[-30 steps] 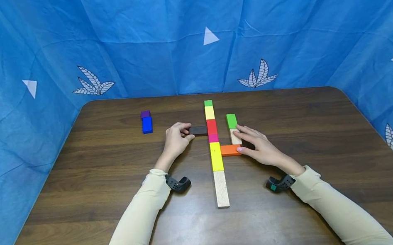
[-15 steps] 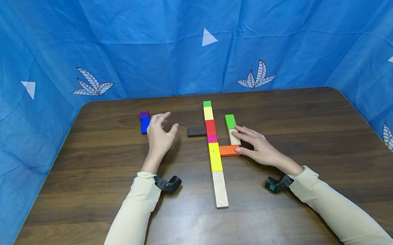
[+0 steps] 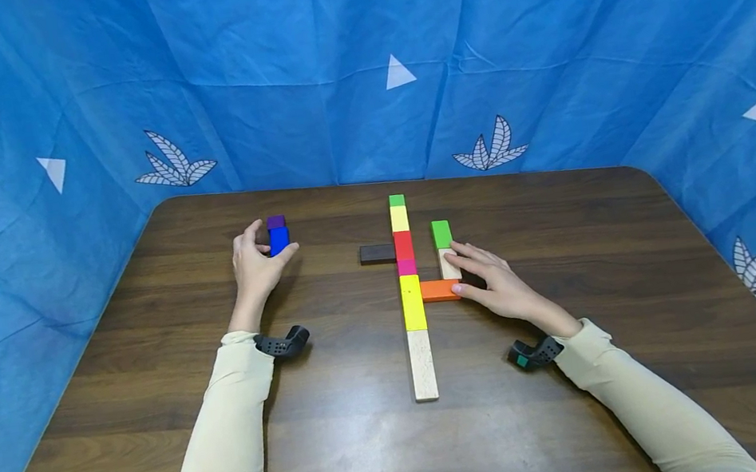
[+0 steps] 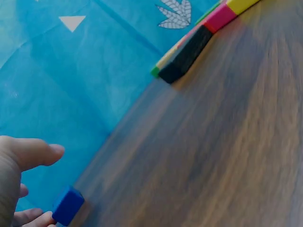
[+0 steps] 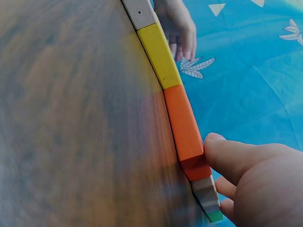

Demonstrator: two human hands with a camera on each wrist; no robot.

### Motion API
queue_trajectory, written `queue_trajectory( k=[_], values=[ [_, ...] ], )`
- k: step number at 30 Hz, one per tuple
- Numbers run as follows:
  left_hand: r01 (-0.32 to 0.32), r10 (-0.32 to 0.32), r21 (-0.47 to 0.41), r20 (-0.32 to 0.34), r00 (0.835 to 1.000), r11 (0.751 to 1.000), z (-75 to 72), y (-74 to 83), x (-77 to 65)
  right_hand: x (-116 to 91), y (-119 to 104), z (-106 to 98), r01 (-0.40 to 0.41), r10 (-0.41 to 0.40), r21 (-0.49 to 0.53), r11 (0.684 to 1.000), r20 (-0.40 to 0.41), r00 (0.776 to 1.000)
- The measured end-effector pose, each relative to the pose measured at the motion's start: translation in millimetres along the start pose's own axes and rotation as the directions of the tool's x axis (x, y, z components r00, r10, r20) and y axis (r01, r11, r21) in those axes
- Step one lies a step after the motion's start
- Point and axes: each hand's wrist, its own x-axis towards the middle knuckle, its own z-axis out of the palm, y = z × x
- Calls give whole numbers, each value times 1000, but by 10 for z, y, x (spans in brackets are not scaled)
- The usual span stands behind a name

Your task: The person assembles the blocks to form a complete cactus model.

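Note:
My left hand [image 3: 256, 269] is at a blue block [image 3: 279, 240], fingers on its left side and thumb held off to the right. In the left wrist view a gap shows between thumb and blue block [image 4: 68, 205]; fingertips are at or against its side. A purple block [image 3: 276, 221] sits behind it. My right hand [image 3: 501, 283] rests by an orange block [image 3: 438, 290], thumb touching its right end, as the right wrist view's orange block [image 5: 183, 125] shows. Its other fingers lie over a plain wooden block [image 3: 448, 264], partly covering it. A green block [image 3: 441, 233] stands beyond that.
A straight column of blocks runs down the table [image 3: 350, 449]: small green, pale yellow, red [image 3: 404, 245], pink, yellow [image 3: 412, 302] and a long plain wooden block [image 3: 422, 365]. A dark block [image 3: 377, 254] juts left from it. Blue cloth [image 3: 291, 135] hangs behind the table.
My left hand has let go of the dark block and moved left to the blue block. The dark block stays against the column. The right hand has kept its place.

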Motion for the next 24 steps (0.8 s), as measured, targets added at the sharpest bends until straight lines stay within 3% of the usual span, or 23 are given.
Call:
queue_trajectory(
  k=[17,24],
  values=[
    [-8,10,-21,126,992,1000,21,-74,18,-6,-2,-2,-7,7,-4,1000,1,1000],
    [36,-27,-40,195,980,999,-20,-81,69,-3,-7,-1,-1,1,4,1000,0,1000]
  ],
)
